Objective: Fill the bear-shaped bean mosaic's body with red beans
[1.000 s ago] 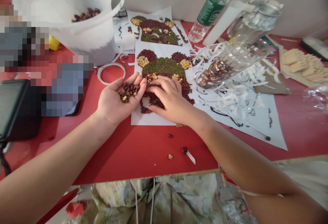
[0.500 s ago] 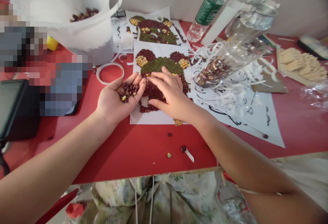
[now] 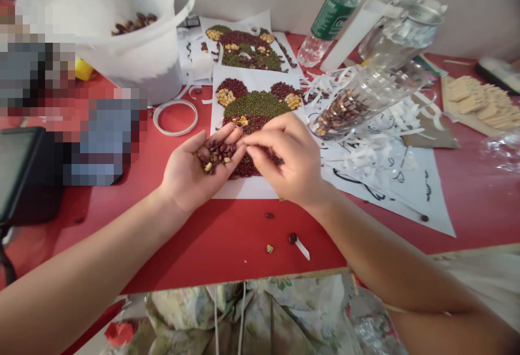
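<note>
My left hand [image 3: 195, 168] lies palm up and cupped, holding a small heap of dark red beans with a few yellow corn kernels [image 3: 216, 156]. My right hand [image 3: 286, 157] hovers over the lower part of a bean mosaic [image 3: 252, 119] glued on white paper, its fingertips pinched together beside my left palm. Nothing shows between those fingertips. The mosaic is a round-eared figure of green mung beans, red beans and corn, and my hands hide its lower middle. A similar finished mosaic [image 3: 244, 46] lies behind it.
A white bucket [image 3: 134, 57] holding red beans stands at the back left. A cut plastic bottle with beans [image 3: 345, 111] lies on shredded paper strips [image 3: 365, 152]. Stray beans [image 3: 292, 238] dot the red table [image 3: 203, 247]. Wooden sticks [image 3: 475, 100] lie at the right.
My right hand has lifted off the mosaic and moved toward my left palm, its fingers drawing together. My left hand has shifted slightly right with its beans.
</note>
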Demonstrator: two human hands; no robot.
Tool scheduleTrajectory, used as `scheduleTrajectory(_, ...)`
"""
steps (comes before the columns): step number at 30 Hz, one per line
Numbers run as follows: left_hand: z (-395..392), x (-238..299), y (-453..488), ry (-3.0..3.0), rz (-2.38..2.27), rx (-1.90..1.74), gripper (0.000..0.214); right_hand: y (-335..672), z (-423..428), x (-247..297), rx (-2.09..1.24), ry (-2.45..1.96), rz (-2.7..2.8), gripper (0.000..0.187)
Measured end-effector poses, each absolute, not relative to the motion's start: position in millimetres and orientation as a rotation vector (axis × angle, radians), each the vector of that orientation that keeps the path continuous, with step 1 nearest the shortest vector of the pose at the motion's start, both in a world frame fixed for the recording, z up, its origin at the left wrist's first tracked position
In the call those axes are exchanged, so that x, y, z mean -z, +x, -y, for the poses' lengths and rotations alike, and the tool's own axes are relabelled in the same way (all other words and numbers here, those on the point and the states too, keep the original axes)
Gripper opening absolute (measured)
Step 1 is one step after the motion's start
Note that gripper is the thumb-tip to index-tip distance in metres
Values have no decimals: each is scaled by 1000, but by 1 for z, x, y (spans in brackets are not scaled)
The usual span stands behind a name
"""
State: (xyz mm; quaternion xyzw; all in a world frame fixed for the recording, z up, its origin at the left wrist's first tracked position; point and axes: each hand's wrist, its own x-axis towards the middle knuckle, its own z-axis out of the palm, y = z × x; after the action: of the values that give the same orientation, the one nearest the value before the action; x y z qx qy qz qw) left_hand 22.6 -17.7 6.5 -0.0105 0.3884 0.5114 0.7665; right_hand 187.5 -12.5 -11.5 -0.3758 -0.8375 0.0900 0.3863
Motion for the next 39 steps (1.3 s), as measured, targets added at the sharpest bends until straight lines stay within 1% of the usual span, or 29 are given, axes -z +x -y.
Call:
scheduleTrajectory(3, 22, -6, 23, -2, -819, -1044, 46, 183, 15, 14, -168, -789, 2275, 23)
scheduleTrajectory(8, 25, -5, 23, 57, -824, -991, 47, 176, 19, 19, -125, -718, 2355, 22)
scheduleTrajectory(14, 27, -3, 26, 85, -795, -988, 45, 165, 26, 20, -243, -832, 2375, 19)
scheduleTrajectory(17, 29, -5, 27, 39, -779, -978, 50, 162, 28, 18, -226, -893, 2303, 15)
scheduleTrajectory(21, 31, -8, 27, 15, -790, -971, 52, 161, 29, 13, -238, -911, 2307, 22)
scheduleTrajectory(23, 31, -8, 27, 26, -799, -971, 52, 160, 29, 12, -261, -890, 2349, 21)
scheduleTrajectory(27, 29, -4, 26, 35, -836, -957, 48, 158, 29, 12, -273, -939, 2400, 15)
scheduleTrajectory(33, 29, -1, 29, 45, -800, -940, 46, 152, 31, 12, -307, -1067, 2439, 17)
scheduleTrajectory(36, 29, -2, 29, 44, -827, -949, 43, 151, 32, 11, -319, -1068, 2393, 16)
scheduleTrajectory(39, 28, -3, 28, 48, -813, -979, 41, 155, 30, 6, -422, -999, 2263, 15)
